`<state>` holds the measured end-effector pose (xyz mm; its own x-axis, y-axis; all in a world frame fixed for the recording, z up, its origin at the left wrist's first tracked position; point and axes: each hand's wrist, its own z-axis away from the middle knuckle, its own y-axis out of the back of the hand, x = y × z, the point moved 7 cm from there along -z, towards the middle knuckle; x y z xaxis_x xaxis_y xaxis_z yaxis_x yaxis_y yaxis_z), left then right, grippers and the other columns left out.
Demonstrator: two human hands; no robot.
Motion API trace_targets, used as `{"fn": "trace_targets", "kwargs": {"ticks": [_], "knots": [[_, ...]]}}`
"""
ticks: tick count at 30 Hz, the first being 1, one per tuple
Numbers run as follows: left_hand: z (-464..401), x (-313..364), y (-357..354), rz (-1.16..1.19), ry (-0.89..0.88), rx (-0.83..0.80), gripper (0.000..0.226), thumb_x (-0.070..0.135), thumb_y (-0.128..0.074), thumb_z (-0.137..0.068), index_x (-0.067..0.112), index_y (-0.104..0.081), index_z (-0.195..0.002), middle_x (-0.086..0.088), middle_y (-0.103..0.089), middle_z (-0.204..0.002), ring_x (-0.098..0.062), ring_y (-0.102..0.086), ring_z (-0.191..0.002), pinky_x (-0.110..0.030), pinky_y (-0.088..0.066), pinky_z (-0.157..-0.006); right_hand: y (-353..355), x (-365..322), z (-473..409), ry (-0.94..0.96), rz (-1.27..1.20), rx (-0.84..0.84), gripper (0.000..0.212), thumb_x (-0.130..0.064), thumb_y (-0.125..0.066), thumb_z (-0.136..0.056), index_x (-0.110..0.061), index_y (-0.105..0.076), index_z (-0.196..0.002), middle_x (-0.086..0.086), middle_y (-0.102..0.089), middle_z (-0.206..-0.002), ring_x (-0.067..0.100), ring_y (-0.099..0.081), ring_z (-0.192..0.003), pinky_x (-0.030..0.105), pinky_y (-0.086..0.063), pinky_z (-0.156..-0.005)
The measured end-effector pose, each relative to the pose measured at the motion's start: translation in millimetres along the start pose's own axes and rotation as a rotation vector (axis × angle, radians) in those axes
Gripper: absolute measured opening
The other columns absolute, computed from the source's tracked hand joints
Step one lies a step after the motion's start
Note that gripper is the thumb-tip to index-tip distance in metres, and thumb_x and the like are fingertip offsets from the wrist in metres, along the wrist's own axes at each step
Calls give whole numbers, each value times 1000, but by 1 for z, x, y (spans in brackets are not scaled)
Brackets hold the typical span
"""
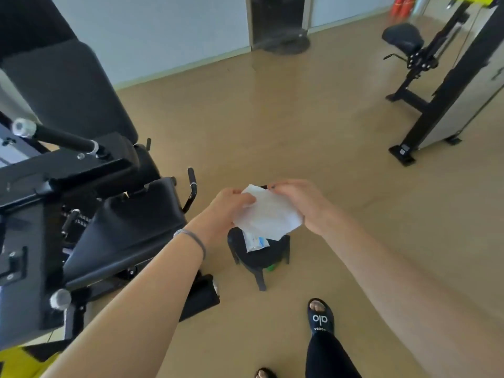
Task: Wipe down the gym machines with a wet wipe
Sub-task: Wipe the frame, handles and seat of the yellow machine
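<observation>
A white wet wipe is stretched between both hands in mid-air at the centre of the view. My left hand pinches its left edge and my right hand pinches its upper right corner. Right below the wipe lies a white and blue wipe packet on a small black stool. A black gym machine with a padded seat and backrest stands to the left, close to my left forearm.
A second black-framed machine with a round seat stands at the far right. A floor fan is by the back wall. My sandalled feet stand on the tan floor near the stool. A green object peeks from under the stool.
</observation>
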<state>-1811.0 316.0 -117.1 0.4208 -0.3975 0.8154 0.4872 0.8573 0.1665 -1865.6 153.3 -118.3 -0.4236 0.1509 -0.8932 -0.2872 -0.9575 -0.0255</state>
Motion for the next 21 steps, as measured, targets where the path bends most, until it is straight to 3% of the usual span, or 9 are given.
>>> {"fn": "trace_targets", "kwargs": {"ticks": [3,5,7,10,12,14,15,18,21], "knots": [[-13,51,-43,-31,-38,11,22,11,-64,-95,7,-51,-112,-13,-55,-107,-25,-55,-92,-37,-48,-80,62,-19,-8,28,-68,122,14,-13,-70,-88,-21,-81,-92,4,-76,-109,29,-68,-109,41,-54,-95],[-27,81,-81,-55,-37,-28,22,10,-66,-95,8,-52,-112,-9,-55,-105,-24,-56,-98,-38,-52,-89,105,-30,-17,31,-101,171,17,-15,-70,-89,-27,-81,-90,-2,-75,-112,27,-64,-115,45,-52,-101],[-45,110,-120,-94,-37,-52,17,6,-65,-93,11,-55,-105,-9,-56,-106,-23,-58,-98,-40,-56,-90,152,-41,-27,46,-137,212,16,-13,-68,-90,-21,-81,-97,-1,-75,-109,24,-66,-108,39,-54,-93],[-82,151,-181,-213,-119,-103,41,2,-66,-88,14,-54,-125,-7,-57,-112,-19,-62,-87,-26,-56,-61,228,-62,-40,84,-191,240,14,-8,-68,-89,-13,-78,-98,3,-74,-90,21,-68,-83,29,-56,-70],[-103,178,-225,-294,-187,-151,48,4,-65,-87,18,-52,-130,-4,-53,-109,-17,-61,-84,-22,-52,-57,278,-73,-49,76,-188,258,16,-7,-67,-86,-18,-78,-89,-1,-71,-80,19,-65,-74,30,-55,-69],[-121,207,-263,-296,-225,-185,46,6,-63,-85,22,-54,-127,-5,-53,-107,-18,-60,-86,-23,-51,-59,323,-84,-62,83,-181,262,29,-5,-63,-84,-26,-73,-68,-9,-64,-67,16,-59,-65,26,-50,-61],[-131,221,-281,-283,-234,-204,44,7,-63,-83,24,-56,-123,-7,-55,-107,-19,-61,-86,-23,-51,-59,345,-89,-69,81,-183,280,29,-6,-63,-84,-28,-73,-67,-11,-65,-67,16,-60,-66,25,-49,-62],[-156,258,-324,-247,-247,-229,29,5,-57,-81,20,-61,-106,-10,-62,-103,-19,-62,-81,-23,-52,-59,398,-103,-86,82,-225,347,20,-13,-70,-83,-25,-80,-96,-5,-76,-95,21,-70,-92,35,-54,-85],[-177,291,-354,-267,-249,-226,18,4,-55,-88,15,-65,-98,-4,-62,-97,-15,-60,-77,-22,-51,-64,437,-125,-103,83,-257,395,20,-15,-70,-86,-25,-79,-100,-3,-75,-111,21,-68,-108,43,-52,-102]]}}
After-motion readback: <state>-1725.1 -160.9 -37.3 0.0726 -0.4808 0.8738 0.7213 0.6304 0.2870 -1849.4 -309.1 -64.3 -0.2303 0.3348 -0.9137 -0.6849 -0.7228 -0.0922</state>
